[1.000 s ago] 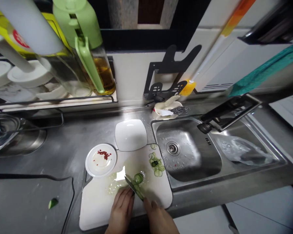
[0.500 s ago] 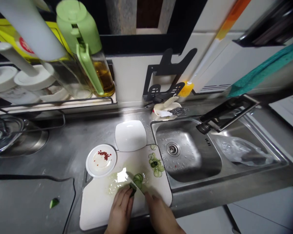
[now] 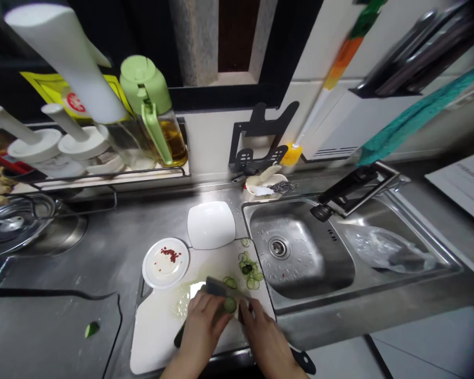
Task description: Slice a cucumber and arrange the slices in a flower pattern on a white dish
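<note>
My left hand (image 3: 203,321) is closed round a dark green cucumber (image 3: 179,337). One end shows behind the hand, and a pale round face (image 3: 229,304) is at its fingertips. My right hand (image 3: 263,334) has its fingers curled over a knife (image 3: 216,287), whose blade lies flat-side up beyond my left fingers. Its black handle end (image 3: 303,362) sticks out beside my right wrist; the grip itself is partly hidden. Just past the blade, a few thin cucumber slices (image 3: 229,282) lie on the wet white cutting board (image 3: 154,337). More slices (image 3: 250,271) are heaped at its right edge.
A plate with chopped red bits (image 3: 166,276) overlaps the board's left corner. Behind the board stands a white square dish (image 3: 211,226). The sink (image 3: 300,247) lies right, under a black faucet (image 3: 327,205). A cucumber end (image 3: 91,329) sits on the left counter.
My left hand has lifted and turned the cucumber, so its round face shows to the right. The knife blade has tilted flatter, and its handle end now shows. The camera view has shifted.
</note>
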The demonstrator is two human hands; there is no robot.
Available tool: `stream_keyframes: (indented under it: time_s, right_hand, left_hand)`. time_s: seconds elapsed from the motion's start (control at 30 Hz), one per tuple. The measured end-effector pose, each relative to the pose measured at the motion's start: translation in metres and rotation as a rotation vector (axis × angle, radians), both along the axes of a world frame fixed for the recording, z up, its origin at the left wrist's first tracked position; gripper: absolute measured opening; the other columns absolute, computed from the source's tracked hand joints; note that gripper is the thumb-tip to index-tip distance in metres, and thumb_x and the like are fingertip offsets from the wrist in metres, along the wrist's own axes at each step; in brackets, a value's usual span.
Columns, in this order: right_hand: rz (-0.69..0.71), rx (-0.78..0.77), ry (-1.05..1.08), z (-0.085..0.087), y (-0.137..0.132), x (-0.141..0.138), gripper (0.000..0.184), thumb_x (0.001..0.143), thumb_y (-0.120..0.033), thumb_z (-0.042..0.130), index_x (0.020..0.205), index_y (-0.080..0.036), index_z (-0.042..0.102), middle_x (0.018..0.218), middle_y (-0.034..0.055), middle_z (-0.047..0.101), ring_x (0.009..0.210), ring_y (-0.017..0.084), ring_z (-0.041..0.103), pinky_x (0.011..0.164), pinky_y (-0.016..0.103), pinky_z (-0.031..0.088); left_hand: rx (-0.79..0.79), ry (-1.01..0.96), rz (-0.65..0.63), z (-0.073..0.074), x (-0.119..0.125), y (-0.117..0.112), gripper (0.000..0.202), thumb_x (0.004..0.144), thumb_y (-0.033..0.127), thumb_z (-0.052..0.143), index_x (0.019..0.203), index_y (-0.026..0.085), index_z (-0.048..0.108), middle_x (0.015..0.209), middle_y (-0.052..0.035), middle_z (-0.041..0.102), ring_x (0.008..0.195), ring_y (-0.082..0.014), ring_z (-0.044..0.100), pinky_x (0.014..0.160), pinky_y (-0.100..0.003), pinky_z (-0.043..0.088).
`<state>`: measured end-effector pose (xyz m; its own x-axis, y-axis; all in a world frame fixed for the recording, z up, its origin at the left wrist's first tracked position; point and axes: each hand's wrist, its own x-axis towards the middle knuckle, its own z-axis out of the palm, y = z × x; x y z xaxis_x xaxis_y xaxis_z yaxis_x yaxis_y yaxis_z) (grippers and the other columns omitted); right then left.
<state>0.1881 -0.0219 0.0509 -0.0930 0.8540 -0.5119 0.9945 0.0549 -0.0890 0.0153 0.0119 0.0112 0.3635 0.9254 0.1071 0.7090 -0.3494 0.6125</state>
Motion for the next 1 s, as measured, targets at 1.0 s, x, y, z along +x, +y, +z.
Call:
stream_keyframes:
  time_s: [1.0]
  right_hand:
    - [-0.244, -0.227, 0.283, -0.010, -0.036, 0.001, 0.052, 0.084, 0.000, 0.029, 0.124, -0.018, 0.056, 0.111, 0.0132, 0.066, 0.095, 0.020, 0.066, 0.079, 0.027, 0.048]
  left_hand:
    - [-0.051, -0.114, 0.209, -0.036, -0.028, -0.029, 0.025, 0.088, 0.033, 0.054, 0.107, 0.021, 0.064, 0.107, -0.0081, 0.071, 0.100, -0.0217, 0.068, 0.088, -0.039, 0.057]
